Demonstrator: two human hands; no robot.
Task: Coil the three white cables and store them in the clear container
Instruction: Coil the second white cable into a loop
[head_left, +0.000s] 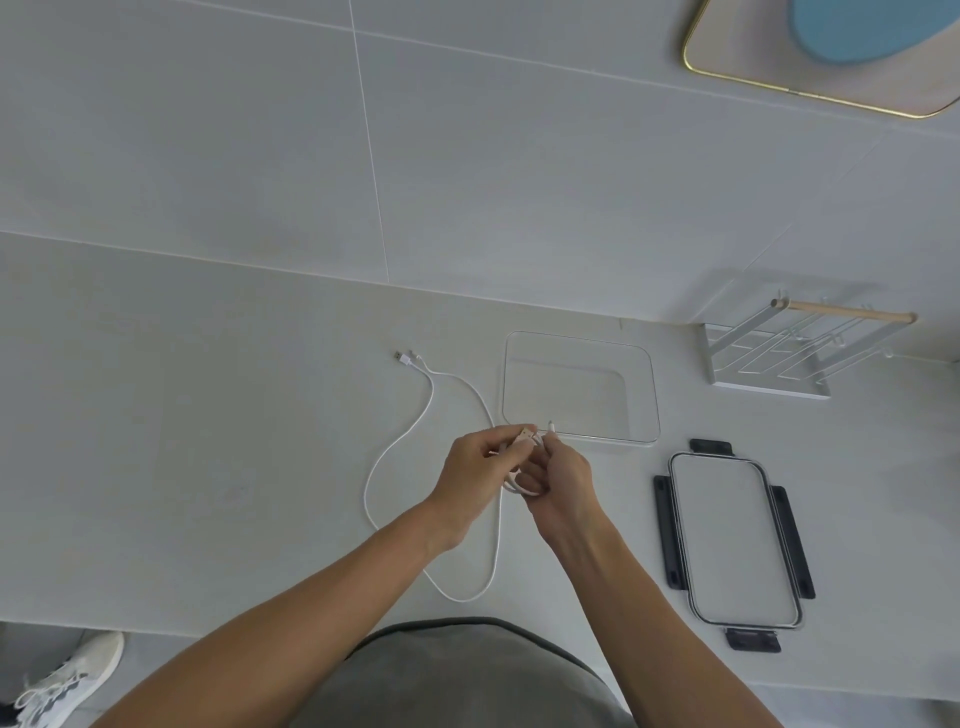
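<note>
Above the counter (208, 415), both hands (519, 467) pinch a cable (519, 486).

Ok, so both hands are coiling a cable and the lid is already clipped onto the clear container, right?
Not quite. The head view shows the lid lying on the counter beside the clear container, which is open. Both the left hand and right hand do hold a white cable.

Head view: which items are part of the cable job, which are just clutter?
Job:
- white cable in both hands, left hand, right hand
- loose white USB cables on the counter
- clear rectangular plastic container, empty
- clear lid with black clips, lying beside it

Lying about:
- white wire rack with wooden bar
- gold-rimmed tray with blue shape
</note>
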